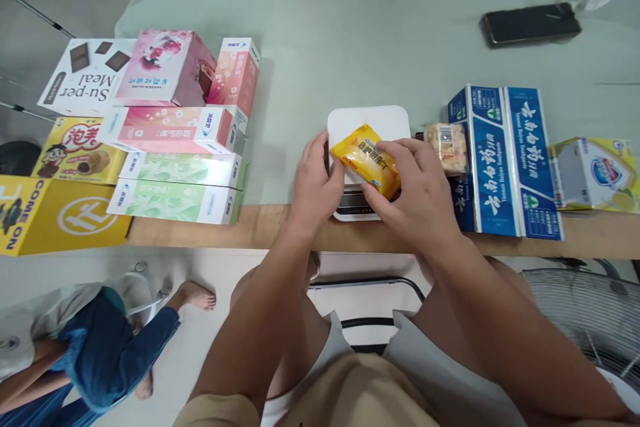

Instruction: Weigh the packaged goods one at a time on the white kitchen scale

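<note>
A yellow snack packet (369,159) with printed lettering lies slantwise over a white kitchen scale (369,119). My right hand (423,187) grips the packet's right end, thumb at its lower edge and fingers over the top. By the scale's left side is my left hand (316,180), its thumb and fingers apart around the packet's left corner; whether it touches the packet I cannot tell. The scale's dark display panel (357,201) faces me, partly covered by my right hand. A clear-wrapped snack pack (446,147) sits just beyond my right fingers.
Blue toothpaste boxes (493,160) and a yellow soap box (595,173) stand on the right. Several stacked cartons (173,130) fill the left, beside a yellow box (65,213). A phone (531,25) lies at the far right. Another person (100,340) sits at lower left; a fan (590,307) stands lower right.
</note>
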`<state>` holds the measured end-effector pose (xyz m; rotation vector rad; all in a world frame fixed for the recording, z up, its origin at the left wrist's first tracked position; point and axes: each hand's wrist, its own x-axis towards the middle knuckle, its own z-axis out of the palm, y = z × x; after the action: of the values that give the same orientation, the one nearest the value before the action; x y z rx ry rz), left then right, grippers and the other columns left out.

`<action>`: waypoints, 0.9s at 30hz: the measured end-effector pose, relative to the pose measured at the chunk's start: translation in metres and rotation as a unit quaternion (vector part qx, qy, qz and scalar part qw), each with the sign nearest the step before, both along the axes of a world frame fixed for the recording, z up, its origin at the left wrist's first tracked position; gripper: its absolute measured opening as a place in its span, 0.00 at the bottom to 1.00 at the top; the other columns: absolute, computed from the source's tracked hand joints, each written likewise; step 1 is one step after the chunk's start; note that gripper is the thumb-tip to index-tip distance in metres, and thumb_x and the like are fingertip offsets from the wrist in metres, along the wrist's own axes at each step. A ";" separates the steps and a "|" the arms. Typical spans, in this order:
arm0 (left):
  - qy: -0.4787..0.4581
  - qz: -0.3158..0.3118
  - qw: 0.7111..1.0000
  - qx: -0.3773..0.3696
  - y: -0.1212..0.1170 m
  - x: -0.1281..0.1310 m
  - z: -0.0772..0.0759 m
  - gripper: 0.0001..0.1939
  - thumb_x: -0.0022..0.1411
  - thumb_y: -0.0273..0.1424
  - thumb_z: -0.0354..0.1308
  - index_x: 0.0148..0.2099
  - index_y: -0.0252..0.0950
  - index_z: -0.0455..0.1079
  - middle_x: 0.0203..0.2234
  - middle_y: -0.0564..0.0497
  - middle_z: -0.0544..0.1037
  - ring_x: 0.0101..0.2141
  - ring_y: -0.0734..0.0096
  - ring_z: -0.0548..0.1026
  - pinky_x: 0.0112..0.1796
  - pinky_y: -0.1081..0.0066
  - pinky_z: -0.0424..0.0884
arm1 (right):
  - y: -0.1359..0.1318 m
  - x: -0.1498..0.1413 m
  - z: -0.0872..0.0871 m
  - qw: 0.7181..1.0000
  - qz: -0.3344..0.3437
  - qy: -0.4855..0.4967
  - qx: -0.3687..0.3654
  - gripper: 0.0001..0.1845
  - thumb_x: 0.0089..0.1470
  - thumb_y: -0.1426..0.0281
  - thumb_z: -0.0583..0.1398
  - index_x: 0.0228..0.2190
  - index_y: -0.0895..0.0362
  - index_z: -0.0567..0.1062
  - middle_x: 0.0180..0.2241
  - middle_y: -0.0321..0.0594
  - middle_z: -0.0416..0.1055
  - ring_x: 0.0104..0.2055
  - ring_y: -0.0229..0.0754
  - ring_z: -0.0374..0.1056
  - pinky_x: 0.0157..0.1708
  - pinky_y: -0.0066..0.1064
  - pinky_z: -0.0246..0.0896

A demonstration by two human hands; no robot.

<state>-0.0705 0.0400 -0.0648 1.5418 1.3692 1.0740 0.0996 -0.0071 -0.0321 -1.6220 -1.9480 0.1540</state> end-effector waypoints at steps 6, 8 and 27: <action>-0.087 -0.007 0.994 -0.062 0.004 -0.008 0.000 0.22 0.62 0.26 0.58 0.59 0.40 0.70 0.65 0.43 0.76 0.66 0.58 0.73 0.68 0.56 0.69 | 0.003 -0.003 0.001 0.999 -0.006 0.030 -0.018 0.27 0.57 0.63 0.61 0.57 0.57 0.74 0.50 0.54 0.73 0.53 0.59 0.71 0.56 0.55 0.68; -0.129 -0.010 0.988 -0.081 0.006 -0.012 0.002 0.22 0.60 0.25 0.59 0.57 0.40 0.71 0.63 0.44 0.77 0.65 0.58 0.75 0.67 0.55 0.71 | 0.003 -0.003 0.002 0.998 0.020 0.054 -0.026 0.27 0.56 0.66 0.61 0.57 0.58 0.74 0.49 0.53 0.74 0.52 0.58 0.72 0.56 0.54 0.68; 0.025 0.054 0.996 -0.059 -0.018 0.000 0.012 0.29 0.55 0.22 0.59 0.59 0.43 0.73 0.71 0.45 0.65 0.73 0.51 0.62 0.73 0.49 0.59 | 0.018 0.033 0.005 0.981 -0.184 0.007 0.069 0.11 0.61 0.65 0.61 0.42 0.53 0.81 0.47 0.50 0.64 0.52 0.59 0.64 0.58 0.63 0.59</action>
<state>-0.0708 0.0217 -0.0530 1.4309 1.5370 1.0065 0.1328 0.0114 -0.0273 -1.8454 -1.5769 -0.1134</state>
